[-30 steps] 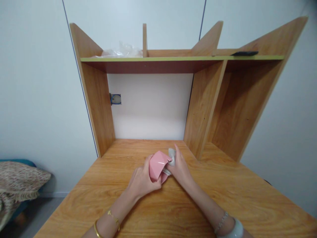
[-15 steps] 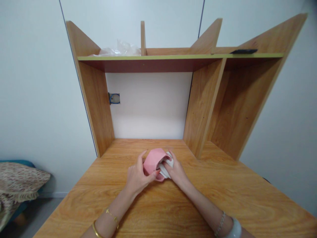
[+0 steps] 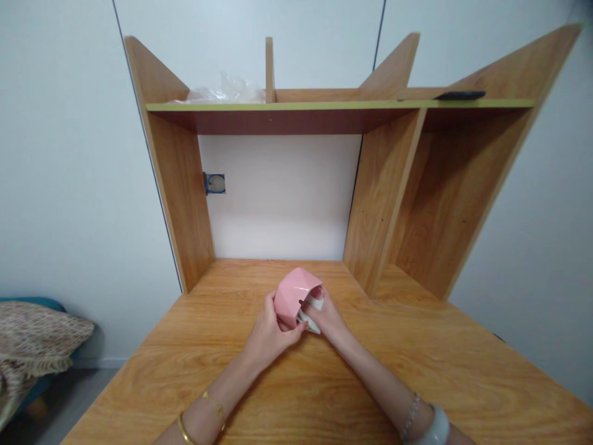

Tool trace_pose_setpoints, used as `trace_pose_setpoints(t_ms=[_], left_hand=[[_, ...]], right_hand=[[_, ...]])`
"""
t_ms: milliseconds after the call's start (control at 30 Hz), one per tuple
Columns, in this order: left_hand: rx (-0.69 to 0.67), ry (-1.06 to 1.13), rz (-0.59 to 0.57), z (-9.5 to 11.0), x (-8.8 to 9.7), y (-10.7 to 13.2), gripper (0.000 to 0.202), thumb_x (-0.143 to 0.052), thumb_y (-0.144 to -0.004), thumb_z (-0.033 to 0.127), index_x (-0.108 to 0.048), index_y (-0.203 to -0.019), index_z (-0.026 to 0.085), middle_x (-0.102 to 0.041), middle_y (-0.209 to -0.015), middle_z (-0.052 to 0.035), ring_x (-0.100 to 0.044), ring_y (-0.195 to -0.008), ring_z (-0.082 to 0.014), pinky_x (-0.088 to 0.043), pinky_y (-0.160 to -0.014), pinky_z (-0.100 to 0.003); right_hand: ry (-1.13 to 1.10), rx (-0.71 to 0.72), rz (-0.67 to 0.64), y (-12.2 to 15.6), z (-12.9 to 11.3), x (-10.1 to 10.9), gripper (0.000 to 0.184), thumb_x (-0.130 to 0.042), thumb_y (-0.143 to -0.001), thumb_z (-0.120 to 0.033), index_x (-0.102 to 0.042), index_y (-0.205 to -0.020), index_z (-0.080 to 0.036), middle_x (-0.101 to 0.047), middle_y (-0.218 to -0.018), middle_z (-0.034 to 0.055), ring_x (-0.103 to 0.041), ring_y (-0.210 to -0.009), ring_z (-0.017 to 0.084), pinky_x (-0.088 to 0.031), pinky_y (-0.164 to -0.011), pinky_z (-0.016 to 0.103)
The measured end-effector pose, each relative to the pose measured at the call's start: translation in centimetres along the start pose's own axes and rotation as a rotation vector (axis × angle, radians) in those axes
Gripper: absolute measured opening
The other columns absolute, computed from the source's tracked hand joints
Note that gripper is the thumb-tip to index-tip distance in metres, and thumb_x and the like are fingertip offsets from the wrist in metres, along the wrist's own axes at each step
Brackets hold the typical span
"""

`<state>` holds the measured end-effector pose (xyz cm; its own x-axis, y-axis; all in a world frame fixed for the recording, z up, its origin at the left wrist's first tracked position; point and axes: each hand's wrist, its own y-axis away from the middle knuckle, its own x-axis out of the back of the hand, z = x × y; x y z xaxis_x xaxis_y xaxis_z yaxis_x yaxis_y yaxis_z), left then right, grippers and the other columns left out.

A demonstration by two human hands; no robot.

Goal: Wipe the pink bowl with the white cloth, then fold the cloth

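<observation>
My left hand (image 3: 269, 334) grips a pink faceted cup (image 3: 291, 293), tilted on its side just above the wooden desk (image 3: 417, 371), its mouth turned to the right. My right hand (image 3: 330, 318) presses a white cloth (image 3: 315, 306) into the cup's mouth, with its fingers partly inside. Most of the cloth is hidden by the cup and my fingers. Both hands meet at the middle of the desk, in front of the open hutch bay.
A wooden hutch (image 3: 185, 204) stands at the back of the desk with upright dividers. On its top shelf lie crumpled clear plastic (image 3: 222, 93) at the left and a flat black object (image 3: 461, 95) at the right. A patterned blanket (image 3: 32, 337) lies at the lower left.
The cup has turned in my left hand and moved slightly away from me. My right hand has pushed the cloth further into its mouth, so less cloth shows.
</observation>
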<state>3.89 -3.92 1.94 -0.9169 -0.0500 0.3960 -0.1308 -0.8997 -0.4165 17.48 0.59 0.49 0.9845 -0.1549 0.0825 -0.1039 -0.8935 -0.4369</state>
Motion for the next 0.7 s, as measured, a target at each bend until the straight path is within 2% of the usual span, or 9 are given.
trace_pose_setpoints(t_ms=[100, 267, 400, 500, 600, 700], left_hand=[[-0.035, -0.086, 0.015, 0.6, 0.4, -0.1, 0.062, -0.065, -0.063, 0.033, -0.034, -0.114, 0.016, -0.058, -0.096, -0.0067, -0.058, -0.08, -0.018, -0.047, -0.068, -0.029], [-0.057, -0.15, 0.006, 0.9, 0.6, -0.2, 0.065, -0.061, -0.065, 0.035, -0.033, -0.121, 0.017, -0.06, -0.101, -0.0078, -0.059, -0.086, -0.0201, -0.046, -0.074, -0.031], [-0.069, -0.235, -0.009, 0.7, 0.6, -0.1, 0.07, -0.06, -0.064, 0.032, -0.031, -0.126, 0.018, -0.061, -0.102, -0.007, -0.059, -0.086, -0.021, -0.047, -0.073, -0.031], [-0.074, -0.324, -0.01, 0.8, 0.9, 0.1, 0.076, -0.06, -0.063, 0.031, -0.027, -0.13, 0.019, -0.062, -0.102, -0.0066, -0.061, -0.083, -0.0224, -0.048, -0.071, -0.032], [-0.105, -0.385, -0.02, 1.1, 1.3, 0.1, 0.078, -0.06, -0.062, 0.033, -0.026, -0.131, 0.019, -0.061, -0.103, -0.0074, -0.061, -0.084, -0.0241, -0.048, -0.072, -0.034], [-0.113, -0.446, -0.043, 1.4, 1.7, 0.1, 0.078, -0.06, -0.06, 0.035, -0.029, -0.13, 0.018, -0.061, -0.105, -0.0088, -0.06, -0.086, -0.0265, -0.047, -0.075, -0.036]], right_hand=[[0.059, -0.017, 0.005, -0.5, -0.1, 0.7, 0.048, -0.062, -0.057, -0.032, -0.043, -0.099, -0.019, -0.059, -0.076, 0.0009, -0.057, -0.068, 0.016, -0.046, -0.062, 0.028], [0.388, -0.061, 0.058, -0.7, -1.1, 2.2, 0.078, -0.062, -0.059, -0.037, -0.029, -0.125, -0.013, -0.059, -0.066, -0.0004, -0.058, -0.06, 0.019, -0.042, -0.051, 0.025], [0.687, 0.018, 0.076, -0.5, -2.0, 2.9, 0.079, -0.056, -0.067, -0.037, -0.019, -0.133, -0.013, -0.057, -0.059, -0.0005, -0.057, -0.055, 0.019, -0.036, -0.047, 0.024], [0.821, 0.07, 0.031, -0.3, -2.1, 3.1, 0.081, -0.052, -0.071, -0.037, -0.009, -0.136, -0.016, -0.057, -0.06, -0.0001, -0.057, -0.055, 0.02, -0.036, -0.049, 0.025], [0.842, 0.093, -0.031, -0.1, -1.8, 3.1, 0.08, -0.051, -0.071, -0.036, -0.008, -0.137, -0.019, -0.057, -0.062, 0.0001, -0.057, -0.057, 0.021, -0.037, -0.051, 0.026], [0.745, 0.111, -0.109, 0.1, -1.5, 2.9, 0.078, -0.051, -0.072, -0.033, -0.01, -0.136, -0.02, -0.057, -0.066, 0.0003, -0.057, -0.061, 0.02, -0.039, -0.055, 0.027]])
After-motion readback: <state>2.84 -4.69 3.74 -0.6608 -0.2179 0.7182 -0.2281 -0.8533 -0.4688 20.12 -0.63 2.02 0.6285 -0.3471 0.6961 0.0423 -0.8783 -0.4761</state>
